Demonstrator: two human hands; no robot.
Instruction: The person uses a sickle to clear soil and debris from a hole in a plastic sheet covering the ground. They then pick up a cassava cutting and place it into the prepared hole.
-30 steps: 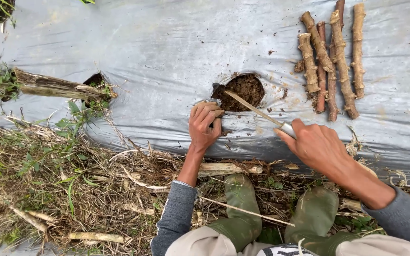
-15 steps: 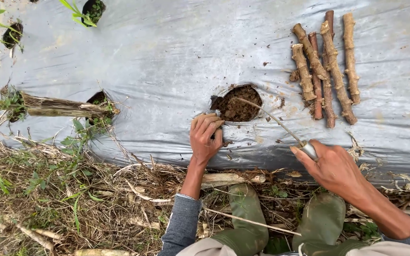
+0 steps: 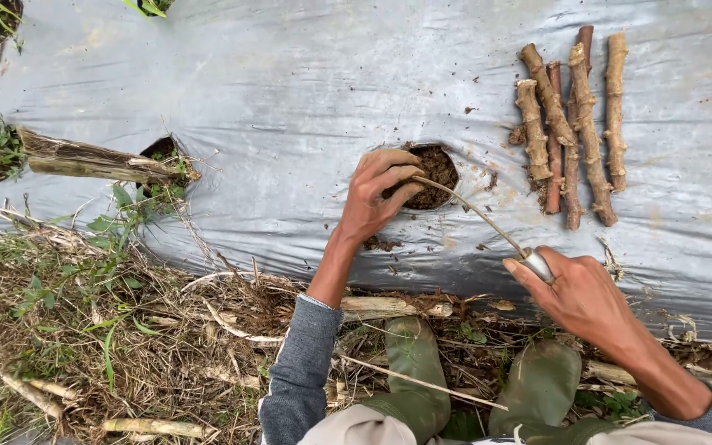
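Head view | left hand (image 3: 377, 194) curled, fingertips set into round soil-filled hole in grey plastic sheet (image 3: 434, 165) | right hand (image 3: 574, 288) closed around thin metal-handled blade (image 3: 475, 218), tip at the hole | brown cut stems (image 3: 574, 119) beyond right hand.

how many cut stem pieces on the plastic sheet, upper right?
5 stem cuttings, side by side on the grey plastic sheet, right of the soil hole: short one, angled one, thin reddish one, long one, outermost. More may be hidden underneath.
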